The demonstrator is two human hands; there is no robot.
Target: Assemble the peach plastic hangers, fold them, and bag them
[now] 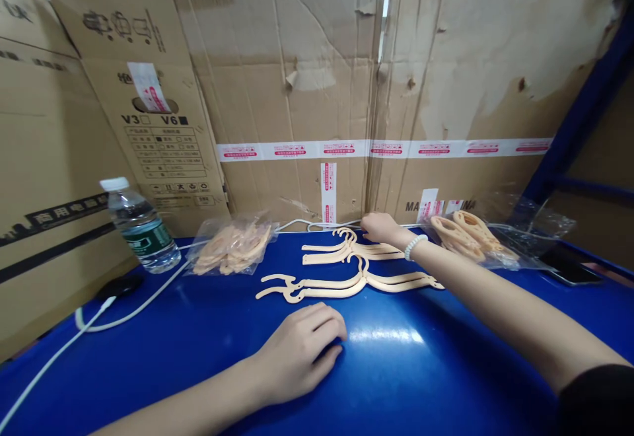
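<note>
My left hand (310,353) rests on the table near the front middle, palm down. Its fingers are loosely bent, the thumb stands apart, and nothing is in it. Just beyond it lie two peach-coloured folding clothes hangers (331,289), side by side, hooks pointing away. Behind them is another pair of hangers (324,259), partly covered on the right by my right forearm. My right hand (380,228), with a beaded bracelet (415,246) at the wrist, reaches to the back beside the far hangers' hooks. Its fingers are curled down, and their tips are hidden.
Bagged peach-coloured parts (232,251) lie at the left and an opened bag of parts (465,234) at the right. A water bottle (143,228), black device (119,286), white cable (133,314) and phone (569,267) sit around. Cardboard (297,99) walls the blue table (421,383).
</note>
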